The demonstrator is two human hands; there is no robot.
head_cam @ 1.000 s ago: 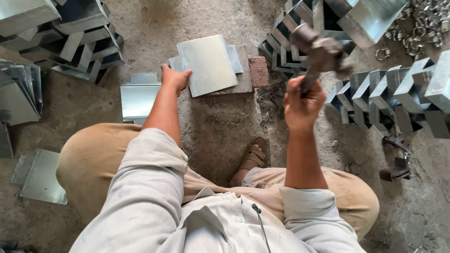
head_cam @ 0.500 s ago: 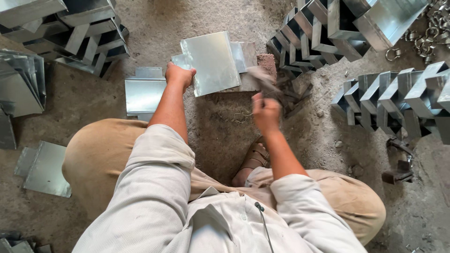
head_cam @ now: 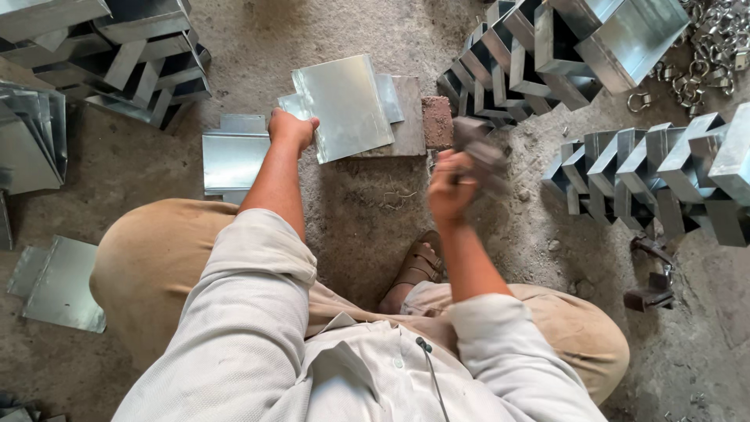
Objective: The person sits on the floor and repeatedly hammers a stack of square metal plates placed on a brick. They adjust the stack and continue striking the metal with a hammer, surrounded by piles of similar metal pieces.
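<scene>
My left hand (head_cam: 291, 129) grips the left edge of a shiny bent metal sheet (head_cam: 348, 105), which lies on a flat dark slab (head_cam: 409, 129) on the dirt floor. My right hand (head_cam: 451, 187) is closed around the handle of a hammer (head_cam: 478, 152); its blurred head hangs just right of the slab, beside a reddish brick (head_cam: 437, 121). I squat, with a sandalled foot (head_cam: 418, 266) below the hammer.
Another flat sheet (head_cam: 233, 159) lies left of my hand. Stacks of folded metal channels stand at top left (head_cam: 133, 47), top right (head_cam: 539, 55) and right (head_cam: 664, 172). Loose metal rings (head_cam: 703, 47) sit far right. A sheet (head_cam: 58, 285) lies at lower left.
My right hand swung the hammer down from a raised position toward the slab and it now sits low beside the brick. My left hand stays on the sheet.
</scene>
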